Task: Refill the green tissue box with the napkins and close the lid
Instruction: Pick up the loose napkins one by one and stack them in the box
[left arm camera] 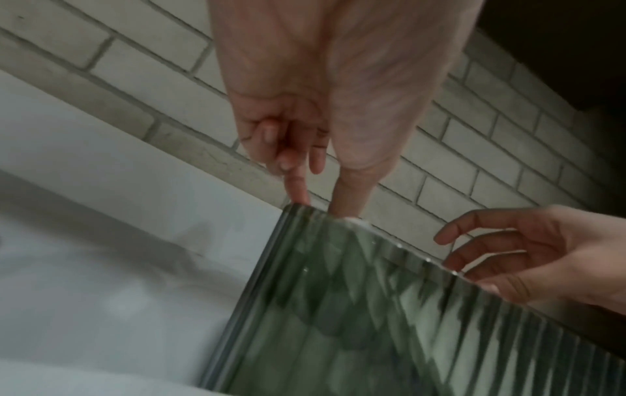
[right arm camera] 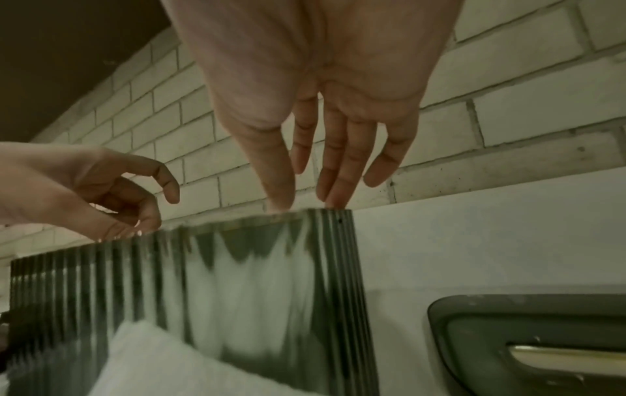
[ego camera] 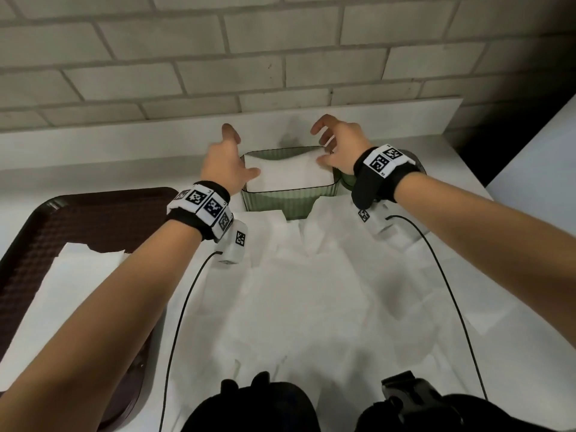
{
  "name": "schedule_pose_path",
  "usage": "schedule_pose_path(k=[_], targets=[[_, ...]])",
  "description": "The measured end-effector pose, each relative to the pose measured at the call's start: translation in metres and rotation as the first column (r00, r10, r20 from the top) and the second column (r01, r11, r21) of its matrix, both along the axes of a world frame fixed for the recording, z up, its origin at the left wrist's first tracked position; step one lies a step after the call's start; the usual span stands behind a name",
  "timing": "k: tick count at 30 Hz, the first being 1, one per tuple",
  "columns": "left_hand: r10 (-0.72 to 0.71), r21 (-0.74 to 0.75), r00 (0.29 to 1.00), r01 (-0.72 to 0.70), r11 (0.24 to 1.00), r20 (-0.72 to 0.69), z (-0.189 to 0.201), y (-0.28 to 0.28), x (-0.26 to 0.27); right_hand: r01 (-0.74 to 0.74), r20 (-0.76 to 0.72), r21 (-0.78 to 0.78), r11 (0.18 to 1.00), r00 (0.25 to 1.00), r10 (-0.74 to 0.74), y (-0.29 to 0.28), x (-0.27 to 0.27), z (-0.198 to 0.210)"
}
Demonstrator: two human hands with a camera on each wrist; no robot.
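Two bare hands hover over an open green tissue box (ego camera: 290, 199) that stands on a white counter (ego camera: 93, 157) against a pale brick wall (ego camera: 218, 57). Largest in view is the wall, then the counter, where a spread of loose white napkins (ego camera: 311, 291) lies in front of the box and reaches up to its near ribbed side. To the left sits a dark brown tray (ego camera: 103, 219) with another white sheet (ego camera: 78, 275) on it. The box is see-through green with ribbed sides, and a stack of white napkins (ego camera: 286, 173) lies inside it, close to the rim. Just to the right of the box, on the counter, lies the green lid (right arm camera: 528, 345), off the box, with a pale slot in its middle. The left hand (ego camera: 226, 159) is at the box's left end, fingers loosely curled, with fingertips (left arm camera: 300, 193) at the far corner of the rim; it holds nothing. The right hand (ego camera: 338, 145) is at the right end, fingers spread and slightly bent, and its fingertips (right arm camera: 335, 198) reach down to the top edge of the box without gripping anything.
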State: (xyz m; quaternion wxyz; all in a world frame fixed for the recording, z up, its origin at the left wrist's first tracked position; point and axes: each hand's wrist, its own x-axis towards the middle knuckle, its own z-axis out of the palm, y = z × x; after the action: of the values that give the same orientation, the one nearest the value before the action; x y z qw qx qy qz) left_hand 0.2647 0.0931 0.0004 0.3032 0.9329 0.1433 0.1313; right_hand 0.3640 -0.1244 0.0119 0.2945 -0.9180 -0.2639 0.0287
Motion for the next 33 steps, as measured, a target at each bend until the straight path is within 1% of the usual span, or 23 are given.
schedule_pose_path(k=[4, 6, 7, 8, 9, 10, 11, 13, 14, 16, 19, 21, 22, 23, 25, 27, 28, 29, 30, 32, 33], targets=[[-0.046, 0.172, 0.996, 0.032, 0.985, 0.077, -0.002, 0.002, -0.003, 0.007, 0.117, 0.019, 1.0, 0.993, -0.009, -0.015, -0.005, 0.006], [-0.088, 0.216, 0.989, 0.061, 0.975, 0.119, -0.002, -0.001, -0.01, 0.047, 0.128, 0.01, 0.999, 0.991, -0.048, -0.027, -0.013, 0.009], [-0.106, 0.213, 0.985, 0.075, 0.974, 0.139, -0.002, -0.003, -0.014, 0.089, 0.125, -0.044, 0.995, 0.989, -0.083, -0.033, -0.018, 0.009], [-0.119, 0.205, 0.982, 0.087, 0.975, 0.149, -0.002, -0.007, -0.019, 0.134, 0.121, -0.136, 0.982, 0.986, -0.118, -0.04, -0.022, 0.007], [-0.135, 0.204, 0.979, 0.102, 0.974, 0.154, -0.004, -0.011, -0.023, 0.165, 0.107, -0.25, 0.954, 0.984, -0.143, -0.046, -0.025, 0.005], [-0.158, 0.207, 0.975, 0.125, 0.97, 0.155, -0.006, -0.014, -0.027, 0.161, 0.072, -0.349, 0.923, 0.987, -0.145, -0.052, -0.028, -0.001], [-0.183, 0.213, 0.972, 0.149, 0.966, 0.149, -0.009, -0.017, -0.03, 0.111, 0.02, -0.417, 0.902, 0.993, -0.113, -0.056, -0.03, -0.008], [-0.221, 0.241, 0.967, 0.185, 0.953, 0.129, -0.012, -0.021, -0.034, -0.056, -0.088, -0.466, 0.883, 0.996, 0.017, -0.06, -0.034, -0.023], [-0.231, 0.254, 0.966, 0.195, 0.947, 0.118, -0.013, -0.022, -0.035, -0.128, -0.103, -0.484, 0.865, 0.991, 0.089, -0.06, -0.037, -0.029], [-0.235, 0.254, 0.966, 0.202, 0.946, 0.109, -0.014, -0.021, -0.036, -0.189, -0.098, -0.517, 0.835, 0.982, 0.161, -0.062, -0.042, -0.035], [-0.242, 0.225, 0.962, 0.209, 0.952, 0.129, -0.012, -0.018, -0.039, -0.229, -0.113, -0.498, 0.837, 0.973, 0.2, -0.065, -0.049, -0.029], [-0.24, 0.182, 0.96, 0.212, 0.96, 0.144, -0.012, -0.017, -0.041, -0.275, -0.071, -0.443, 0.853, 0.96, 0.272, -0.066, -0.057, -0.014], [-0.239, 0.158, 0.96, 0.216, 0.964, 0.146, -0.012, -0.016, -0.042, -0.295, -0.03, -0.387, 0.874, 0.951, 0.308, -0.064, -0.062, -0.003], [-0.241, 0.133, 0.96, 0.222, 0.966, 0.145, -0.013, -0.016, -0.043, -0.312, 0.011, -0.305, 0.9, 0.943, 0.331, -0.062, -0.066, 0.01], [-0.251, 0.078, 0.961, 0.243, 0.967, 0.117, -0.015, -0.017, -0.046, -0.339, 0.07, -0.091, 0.936, 0.936, 0.345, -0.054, -0.074, 0.036], [-0.262, -0.031, 0.963, 0.264, 0.964, 0.063, -0.014, -0.018, -0.051, -0.343, 0.1, 0.116, 0.932, 0.938, 0.332, -0.046, -0.075, 0.058], [-0.259, -0.129, 0.964, 0.264, 0.956, 0.058, -0.012, -0.02, -0.054, -0.328, 0.106, 0.21, 0.921, 0.944, 0.312, -0.042, -0.073, 0.066], [-0.243, -0.261, 0.966, 0.258, 0.93, 0.087, -0.009, -0.024, -0.058, -0.303, 0.101, 0.299, 0.905, 0.953, 0.286, -0.039, -0.07, 0.071], [-0.207, -0.398, 0.967, 0.25, 0.882, 0.148, -0.005, -0.028, -0.064, -0.274, 0.087, 0.378, 0.884, 0.962, 0.26, -0.036, -0.067, 0.074], [-0.074, -0.618, 0.962, 0.227, 0.752, 0.263, 0.001, -0.031, -0.069, -0.21, 0.052, 0.504, 0.838, 0.976, 0.213, -0.03, -0.062, 0.075], [-0.025, -0.706, 0.961, 0.221, 0.673, 0.277, 0.001, -0.028, -0.069, -0.166, 0.033, 0.55, 0.819, 0.984, 0.177, -0.028, -0.06, 0.072]])
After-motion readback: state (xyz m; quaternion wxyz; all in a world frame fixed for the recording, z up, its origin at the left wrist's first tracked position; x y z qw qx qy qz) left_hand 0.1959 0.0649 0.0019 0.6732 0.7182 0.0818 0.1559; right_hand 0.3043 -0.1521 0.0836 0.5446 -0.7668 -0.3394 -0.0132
